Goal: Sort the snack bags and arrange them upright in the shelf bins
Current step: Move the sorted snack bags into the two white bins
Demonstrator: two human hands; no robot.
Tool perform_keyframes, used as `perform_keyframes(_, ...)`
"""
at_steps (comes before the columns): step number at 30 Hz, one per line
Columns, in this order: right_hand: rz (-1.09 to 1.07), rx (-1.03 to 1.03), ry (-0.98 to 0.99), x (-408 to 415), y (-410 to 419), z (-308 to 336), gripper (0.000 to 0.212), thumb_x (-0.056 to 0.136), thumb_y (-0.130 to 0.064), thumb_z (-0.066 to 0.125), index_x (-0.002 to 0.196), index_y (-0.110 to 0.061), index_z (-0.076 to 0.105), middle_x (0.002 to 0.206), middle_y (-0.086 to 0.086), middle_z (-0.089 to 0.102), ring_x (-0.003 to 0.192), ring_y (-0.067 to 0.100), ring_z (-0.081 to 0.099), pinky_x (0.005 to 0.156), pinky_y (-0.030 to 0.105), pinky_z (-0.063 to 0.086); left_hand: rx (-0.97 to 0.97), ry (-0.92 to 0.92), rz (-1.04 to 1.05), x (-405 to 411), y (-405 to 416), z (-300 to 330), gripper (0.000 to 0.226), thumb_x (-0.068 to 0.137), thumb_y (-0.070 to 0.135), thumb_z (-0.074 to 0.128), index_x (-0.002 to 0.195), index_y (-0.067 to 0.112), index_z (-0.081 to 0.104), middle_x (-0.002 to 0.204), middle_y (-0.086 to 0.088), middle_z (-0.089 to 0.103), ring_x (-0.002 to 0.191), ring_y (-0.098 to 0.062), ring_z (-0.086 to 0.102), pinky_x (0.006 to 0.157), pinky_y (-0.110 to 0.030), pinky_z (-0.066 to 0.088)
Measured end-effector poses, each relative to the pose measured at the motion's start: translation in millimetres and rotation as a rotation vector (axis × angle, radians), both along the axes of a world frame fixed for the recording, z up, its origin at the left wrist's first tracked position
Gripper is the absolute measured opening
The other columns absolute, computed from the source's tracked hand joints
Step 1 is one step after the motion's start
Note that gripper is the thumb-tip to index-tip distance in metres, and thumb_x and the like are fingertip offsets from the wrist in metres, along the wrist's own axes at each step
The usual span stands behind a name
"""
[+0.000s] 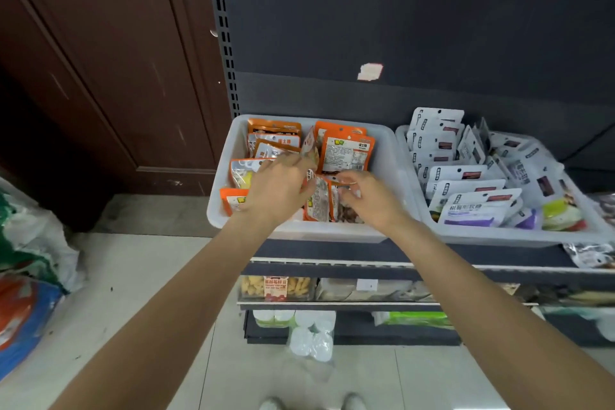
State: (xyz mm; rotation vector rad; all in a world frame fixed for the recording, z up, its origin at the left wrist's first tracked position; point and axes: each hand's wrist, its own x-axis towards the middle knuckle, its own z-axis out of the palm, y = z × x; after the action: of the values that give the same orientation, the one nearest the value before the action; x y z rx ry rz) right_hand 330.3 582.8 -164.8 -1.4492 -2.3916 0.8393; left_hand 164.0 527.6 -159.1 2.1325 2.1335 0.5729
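Observation:
A white bin (392, 156) on the shelf holds several orange snack bags (347, 151), most standing upright in two rows. My left hand (278, 191) reaches into the bin's middle, fingers curled against the tops of the bags in the left row. My right hand (364, 195) pinches the top edge of a front orange bag (317, 205) in the right row. A second white bin (499, 238) to the right holds several white snack bags (479, 208), upright on the left and jumbled on the right.
The dark shelf back rises behind the bins. A loose dark-printed bag (590, 255) lies on the shelf at right. Lower shelves (332, 304) carry packaged goods. Large sacks (30, 263) sit on the tiled floor at left beside a brown door (109, 60).

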Motion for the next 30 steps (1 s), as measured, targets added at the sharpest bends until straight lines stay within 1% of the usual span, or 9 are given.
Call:
perform_keyframes(4,-0.084,0.292,-0.025,45,-9,16,0.034,0.095,-0.015,0.049,0.129,-0.014,0.054,0.127,0.006,0.052,0.116,0.022,0.05,0.093,0.033,0.043,0.051,-0.004,-0.061,39,5,11,0.031,0.098,0.029,0.047,0.126,0.019,0.055,0.126,-0.002,0.059,0.113,-0.022,0.055,0.092,-0.035,0.046)
perform_keyframes(7,-0.197,0.367,0.011,92,-15,25,0.031,0.094,-0.013,0.049,0.124,-0.011,0.057,0.124,0.007,0.054,0.114,0.024,0.051,0.09,0.037,0.046,0.044,-0.072,-0.116,84,10,19,0.028,0.097,0.027,0.047,0.121,0.018,0.057,0.12,-0.003,0.061,0.104,-0.023,0.059,0.081,-0.038,0.052)
perform_keyframes(9,-0.234,0.37,-0.02,130,-16,28,0.033,0.093,-0.014,0.049,0.125,-0.012,0.056,0.125,0.007,0.054,0.117,0.025,0.048,0.091,0.037,0.046,0.054,-0.112,-0.14,122,16,23,0.027,0.096,0.026,0.047,0.12,0.02,0.058,0.116,-0.002,0.062,0.103,-0.024,0.059,0.078,-0.038,0.051)
perform_keyframes(11,-0.257,0.373,-0.045,174,-17,31,0.034,0.093,-0.014,0.05,0.126,-0.012,0.056,0.124,0.008,0.054,0.113,0.025,0.051,0.09,0.036,0.045,0.064,-0.145,-0.162,167,23,26,0.028,0.095,0.026,0.047,0.121,0.02,0.058,0.114,-0.001,0.062,0.102,-0.023,0.059,0.076,-0.036,0.05)
perform_keyframes(13,-0.295,0.375,-0.066,223,-18,32,0.033,0.093,-0.014,0.051,0.125,-0.012,0.057,0.12,0.009,0.055,0.104,0.027,0.055,0.086,0.035,0.045,0.048,-0.143,-0.2,219,32,26,0.029,0.096,0.027,0.045,0.122,0.021,0.057,0.115,0.001,0.062,0.104,-0.022,0.058,0.077,-0.035,0.049)
perform_keyframes(18,-0.378,0.312,-0.166,361,-13,24,0.032,0.095,-0.018,0.049,0.125,-0.01,0.056,0.122,0.01,0.052,0.104,0.029,0.054,0.087,0.039,0.047,0.003,-0.157,-0.289,361,54,21,0.027,0.097,0.026,0.045,0.119,0.018,0.058,0.112,-0.003,0.06,0.102,-0.024,0.057,0.079,-0.038,0.048)
perform_keyframes(22,-0.421,0.252,-0.19,464,2,18,0.035,0.096,-0.018,0.049,0.13,-0.011,0.052,0.129,0.009,0.049,0.116,0.028,0.048,0.09,0.04,0.047,-0.031,-0.23,-0.273,461,71,12,0.028,0.096,0.024,0.046,0.122,0.019,0.057,0.121,-0.001,0.058,0.108,-0.022,0.055,0.079,-0.036,0.049)
perform_keyframes(27,-0.489,0.175,-0.178,563,33,9,0.038,0.096,-0.017,0.05,0.133,-0.01,0.048,0.133,0.011,0.047,0.124,0.027,0.041,0.096,0.039,0.043,-0.124,-0.253,-0.314,551,106,-5,0.031,0.097,0.022,0.047,0.127,0.018,0.054,0.122,-0.005,0.056,0.106,-0.023,0.055,0.078,-0.031,0.043)
perform_keyframes(30,-0.532,0.152,-0.174,605,62,-1,0.041,0.096,-0.016,0.05,0.136,-0.009,0.045,0.132,0.012,0.046,0.124,0.028,0.04,0.098,0.035,0.037,-0.255,-0.341,-0.379,586,138,-20,0.042,0.096,0.022,0.051,0.137,0.021,0.048,0.135,-0.007,0.052,0.118,-0.024,0.052,0.091,-0.03,0.04)
